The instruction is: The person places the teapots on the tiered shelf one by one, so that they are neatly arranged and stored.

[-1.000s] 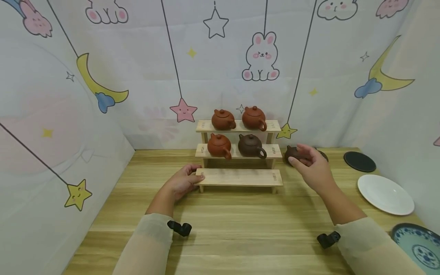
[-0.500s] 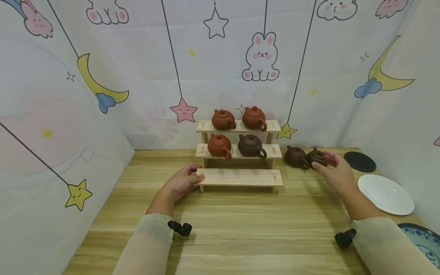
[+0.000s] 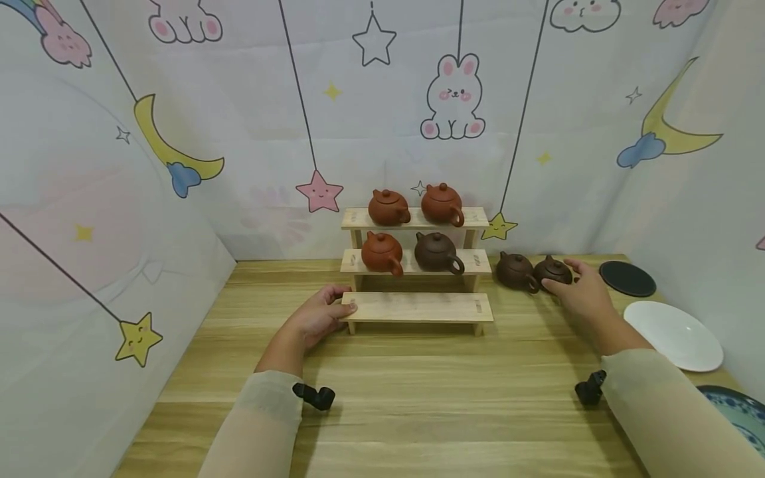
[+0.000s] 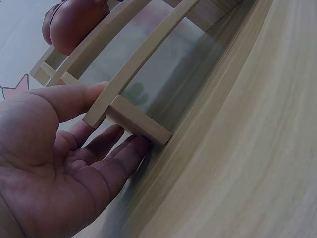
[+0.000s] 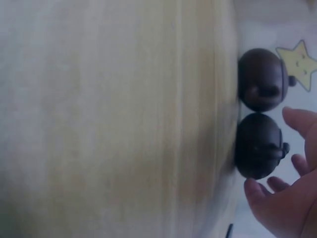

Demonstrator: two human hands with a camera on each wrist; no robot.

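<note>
Your left hand [image 3: 315,317] pinches the stand [image 3: 415,307], likely to steady it; right of the stand, your right hand [image 3: 587,293] spans 1 dark teapot [image 3: 551,271], grip unclear.

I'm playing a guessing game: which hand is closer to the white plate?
Right. The right hand is left of the white plate and slightly farther back, at a dark teapot. The left hand is across the table, holding the left end of the wooden shelf.

Three red teapots [image 3: 388,209] and one dark teapot [image 3: 437,252] sat on the wooden stand [image 3: 416,307]! Right of it came two more dark teapots [image 3: 552,273], one black disc [image 3: 627,278], one white plate [image 3: 673,336], one patterned dish [image 3: 740,413]!
</note>
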